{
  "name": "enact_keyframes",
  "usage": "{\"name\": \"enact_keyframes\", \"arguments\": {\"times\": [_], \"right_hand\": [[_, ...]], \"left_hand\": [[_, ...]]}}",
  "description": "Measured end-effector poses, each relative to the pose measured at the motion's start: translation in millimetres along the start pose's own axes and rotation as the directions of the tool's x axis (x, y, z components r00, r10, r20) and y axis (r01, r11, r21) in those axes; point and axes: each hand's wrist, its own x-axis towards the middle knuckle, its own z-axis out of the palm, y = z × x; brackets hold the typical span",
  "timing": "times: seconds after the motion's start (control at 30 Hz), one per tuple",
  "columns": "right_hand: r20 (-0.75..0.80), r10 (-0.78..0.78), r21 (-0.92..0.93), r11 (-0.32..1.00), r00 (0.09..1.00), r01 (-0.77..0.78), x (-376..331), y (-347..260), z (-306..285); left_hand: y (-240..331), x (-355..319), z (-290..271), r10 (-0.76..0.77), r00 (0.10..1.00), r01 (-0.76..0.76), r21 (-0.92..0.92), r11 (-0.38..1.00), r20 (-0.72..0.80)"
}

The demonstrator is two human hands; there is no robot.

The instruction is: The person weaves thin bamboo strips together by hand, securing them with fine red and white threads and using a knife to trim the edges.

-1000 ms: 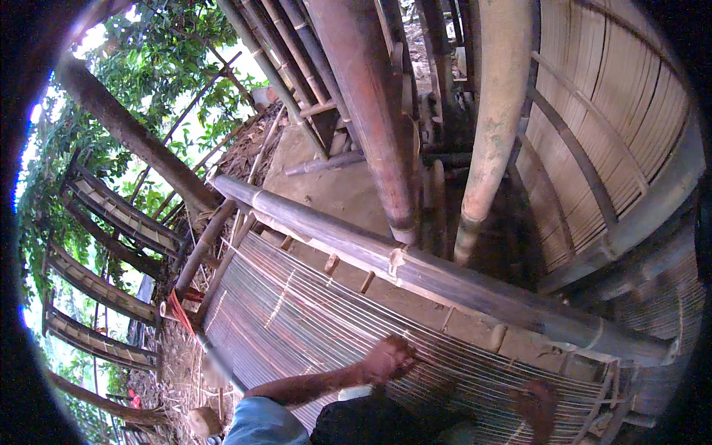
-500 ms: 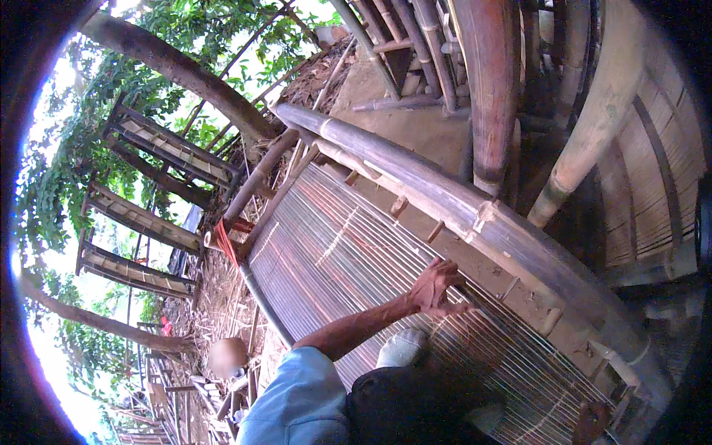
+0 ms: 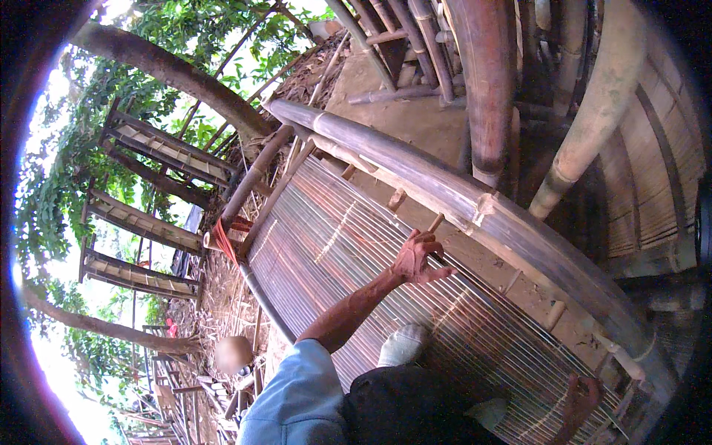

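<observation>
- The left hand (image 3: 420, 257) is resting on the bamboo slat mat (image 3: 356, 252), fingers spread partly open, close under the thick bamboo beam (image 3: 475, 211); its fingertips are lying right beside a short wooden peg (image 3: 436, 222) that is sticking out below the beam. Whether the hand is gripping the peg or only touching it cannot be told.
- The right hand (image 3: 581, 397) is sitting at the lower right end of the same mat, fingers curled at the mat's edge; it is too dark and small to tell whether they are closing on anything.
- The mat is lying slanted from upper left to lower right, directly under both hands and stretching between them.
- A pale foot or knee (image 3: 404, 345) is pressing on the mat between the two hands.
- A round brown pot (image 3: 234, 354) is standing on the littered ground left of the mat; what it is holding cannot be seen.
- Slatted bamboo racks (image 3: 141, 222) are standing among the trees at far left.
</observation>
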Motion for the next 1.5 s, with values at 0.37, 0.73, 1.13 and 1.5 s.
{"name": "enact_keyframes", "arguments": {"times": [0.37, 0.73, 1.13, 1.5], "right_hand": [[0.014, 0.037, -0.084, 0.996, 0.999, -0.036, 4, 0, 12], [-0.069, 0.03, -0.166, 0.985, 0.997, -0.041, 3, 9, 13], [-0.031, 0.433, 0.144, 0.894, 0.901, -0.425, -5, -48, 18], [-0.071, -0.137, -0.212, 0.97, 0.988, 0.119, 57, -25, 50]], "left_hand": [[0, 3, -3, -0.053, 0.998, 0.053, -0.011, 0.999, -0.021], [-4, 6, 10, -0.054, 0.998, 0.054, -0.047, 0.997, 0.017], [-12, -14, -27, -0.092, 0.988, 0.107, 0.117, 0.987, -0.128], [130, -10, -12, -0.106, 0.824, 0.566, -0.796, 0.214, 0.557]]}}
